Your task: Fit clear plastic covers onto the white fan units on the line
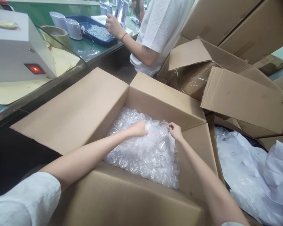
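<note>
Both my hands reach into an open cardboard box [113, 194] holding several clear round plastic parts [134, 168] packed side by side. Bunched, crinkled clear plastic film [143, 146] covers the middle of them. My left hand [139, 128] is closed on a gathered part of this plastic film. At the far right side of the packed parts, my right hand [175, 130] pinches with thumb and forefinger at the edge of the film. The fingertips of my left hand are hidden in the folds.
A white machine [19, 47] with a lit red switch stands on the green bench at left. A co-worker [155, 34] works beside a blue tray [85, 23] of small metal pieces. Open cartons [245, 94] and a box of white plastic bags [247, 172] crowd the right.
</note>
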`<state>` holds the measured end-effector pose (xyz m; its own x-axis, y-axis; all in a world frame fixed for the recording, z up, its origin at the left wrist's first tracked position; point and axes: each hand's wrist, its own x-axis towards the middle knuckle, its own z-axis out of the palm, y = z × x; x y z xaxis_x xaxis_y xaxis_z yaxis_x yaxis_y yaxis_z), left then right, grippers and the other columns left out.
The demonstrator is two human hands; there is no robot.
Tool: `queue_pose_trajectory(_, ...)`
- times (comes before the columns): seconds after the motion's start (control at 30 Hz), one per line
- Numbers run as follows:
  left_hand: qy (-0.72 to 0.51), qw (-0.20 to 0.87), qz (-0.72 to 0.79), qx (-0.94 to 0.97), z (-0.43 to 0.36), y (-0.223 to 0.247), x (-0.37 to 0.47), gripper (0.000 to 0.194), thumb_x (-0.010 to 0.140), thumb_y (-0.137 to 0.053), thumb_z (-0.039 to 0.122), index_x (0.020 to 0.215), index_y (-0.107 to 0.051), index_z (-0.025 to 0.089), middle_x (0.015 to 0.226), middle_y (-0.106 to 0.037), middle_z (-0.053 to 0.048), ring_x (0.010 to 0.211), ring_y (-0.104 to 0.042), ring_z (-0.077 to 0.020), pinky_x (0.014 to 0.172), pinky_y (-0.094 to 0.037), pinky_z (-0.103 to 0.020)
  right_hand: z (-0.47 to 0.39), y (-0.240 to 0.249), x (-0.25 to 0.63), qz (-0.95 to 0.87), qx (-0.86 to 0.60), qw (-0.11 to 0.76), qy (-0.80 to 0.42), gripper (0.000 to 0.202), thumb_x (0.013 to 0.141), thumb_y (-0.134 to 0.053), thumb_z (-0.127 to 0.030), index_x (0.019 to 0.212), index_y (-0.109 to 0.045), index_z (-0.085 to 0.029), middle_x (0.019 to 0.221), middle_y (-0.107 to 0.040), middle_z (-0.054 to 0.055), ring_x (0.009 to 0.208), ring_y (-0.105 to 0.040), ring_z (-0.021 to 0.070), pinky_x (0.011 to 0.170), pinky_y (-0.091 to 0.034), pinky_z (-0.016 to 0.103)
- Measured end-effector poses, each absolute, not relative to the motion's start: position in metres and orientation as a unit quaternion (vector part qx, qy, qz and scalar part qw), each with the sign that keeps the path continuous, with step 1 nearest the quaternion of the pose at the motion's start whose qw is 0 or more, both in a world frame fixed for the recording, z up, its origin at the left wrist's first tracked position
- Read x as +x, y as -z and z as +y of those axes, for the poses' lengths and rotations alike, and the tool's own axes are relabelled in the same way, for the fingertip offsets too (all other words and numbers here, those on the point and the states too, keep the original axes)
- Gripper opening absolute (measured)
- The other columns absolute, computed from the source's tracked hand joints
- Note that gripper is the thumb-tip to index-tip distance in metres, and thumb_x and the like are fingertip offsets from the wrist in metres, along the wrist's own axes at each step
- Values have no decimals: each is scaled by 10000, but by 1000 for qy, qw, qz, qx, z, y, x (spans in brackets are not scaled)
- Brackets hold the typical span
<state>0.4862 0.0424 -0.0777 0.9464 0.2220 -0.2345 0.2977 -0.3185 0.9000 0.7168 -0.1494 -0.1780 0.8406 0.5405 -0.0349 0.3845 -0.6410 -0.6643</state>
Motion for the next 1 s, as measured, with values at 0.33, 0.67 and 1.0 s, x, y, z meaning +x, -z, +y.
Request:
queue_pose_trajectory(0.33,-11,573,101,813,39,71,491,227,679,-635,224,897,-641,158,901,-677,-54,834,-622,-182,680,-477,-260,-126,95,646,-404,-771,425,-248,308,806,-673,-491,819,-604,-192,781,-643,13,692,-624,165,645,-544,293)
queue_pose_trajectory(0.67,17,422,200,884,59,68,489,33,713,-609,159,730,-633,144,755,-664,-81,724,-611,-197,613,-439,-289,-98,141,671,-356,-826,372,-228,290,971,-538,-372,1158,-583,-154,1163,-615,96,965,-633,211,817,-547,396)
queue_pose_trajectory(1.0,128,281,231,923,59,73,488,293,864,-629,343,1062,-628,126,1023,-670,-84,940,-644,-199,846,-529,-402,-108,206,665,-337,-882,275,-179,207,964,-574,-317,1095,-626,-165,1116,-631,73,938,-630,192,838,-543,389)
